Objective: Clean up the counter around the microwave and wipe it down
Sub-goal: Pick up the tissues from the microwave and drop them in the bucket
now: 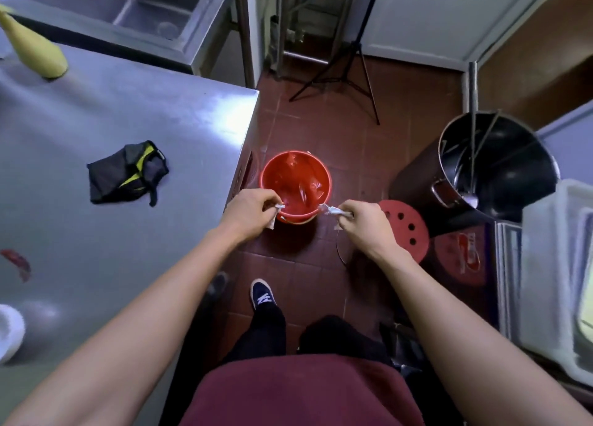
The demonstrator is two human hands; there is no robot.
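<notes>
Both hands are held out in the middle of the frame, over the near rim of a red bucket (296, 182) that stands on the brown tiled floor (346, 156). Left hand (250, 212) has its fingers curled and pinches a small white crumpled scrap (278, 206); a bit of pale paper also hangs below this hand. Right hand (369, 225) grips a twisted white scrap of wrapper (333, 211), which points toward the bucket. Inside the bucket lies a red plastic liner. On the left of the frame is the steel counter (96, 137), and on it a dark cloth with yellow trim (126, 172) lies well apart from the hands. A yellow bottle (35, 50) stands in the upper left, a red wrapper (17, 263) at the left edge. A big black pot (494, 172) is on the right
</notes>
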